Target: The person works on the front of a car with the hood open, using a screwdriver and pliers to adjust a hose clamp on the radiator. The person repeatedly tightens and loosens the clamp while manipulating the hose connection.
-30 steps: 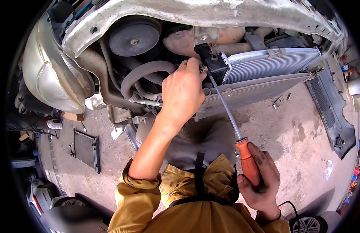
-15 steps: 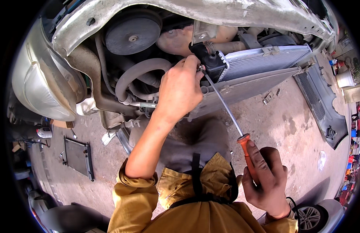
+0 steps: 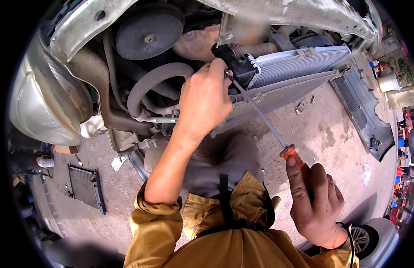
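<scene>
My left hand (image 3: pixel 205 96) is closed at the side of a black radiator end tank (image 3: pixel 245 67), with a small metal piece at its fingertips too small to make out. The long shaft of an orange-handled screwdriver (image 3: pixel 289 151) reaches up to that spot, and my right hand (image 3: pixel 316 201) is wrapped round its handle at lower right. Behind the tank runs a silver radiator core (image 3: pixel 296 64), with a grey finned panel (image 3: pixel 278 102) in front. A curved rubber hose (image 3: pixel 144 85) lies left of my left hand, below a dark round disc (image 3: pixel 142 38).
A pale body beam (image 3: pixel 305 13) arches above the opening, and a headlamp (image 3: pixel 46 98) is at left. A loose radiator (image 3: pixel 85 190) lies on the floor (image 3: pixel 113 192) at lower left, a grey bumper piece (image 3: pixel 359 116) at right. A car wheel (image 3: pixel 363 236) is at lower right.
My right hand has moved rightward, its fingers shifting higher on the screwdriver handle. My left hand stays by the tank. The whole view has shifted slightly up and to the left.
</scene>
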A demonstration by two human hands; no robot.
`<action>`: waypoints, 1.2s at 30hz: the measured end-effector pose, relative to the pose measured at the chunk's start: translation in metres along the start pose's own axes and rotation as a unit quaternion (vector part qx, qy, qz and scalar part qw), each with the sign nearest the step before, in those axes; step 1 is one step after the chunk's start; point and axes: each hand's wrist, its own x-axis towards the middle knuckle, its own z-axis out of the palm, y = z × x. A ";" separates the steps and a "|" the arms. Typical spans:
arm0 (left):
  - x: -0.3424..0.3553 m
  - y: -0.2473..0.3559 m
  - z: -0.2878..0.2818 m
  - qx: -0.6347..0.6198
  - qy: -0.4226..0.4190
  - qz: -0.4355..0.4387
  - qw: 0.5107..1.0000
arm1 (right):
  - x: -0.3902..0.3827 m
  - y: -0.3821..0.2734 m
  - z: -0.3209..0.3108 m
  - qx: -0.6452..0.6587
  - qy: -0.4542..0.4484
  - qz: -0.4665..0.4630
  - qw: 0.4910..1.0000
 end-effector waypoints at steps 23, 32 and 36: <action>-0.001 0.003 0.003 -0.028 0.053 0.013 0.998 | 0.005 0.001 0.016 0.497 0.021 0.146 0.855; -0.001 0.003 0.003 -0.015 0.062 0.018 0.998 | -0.001 -0.001 0.004 0.574 -0.048 0.181 0.797; -0.001 0.005 0.002 -0.028 0.048 -0.004 0.998 | 0.001 0.001 0.004 0.566 -0.055 0.168 0.805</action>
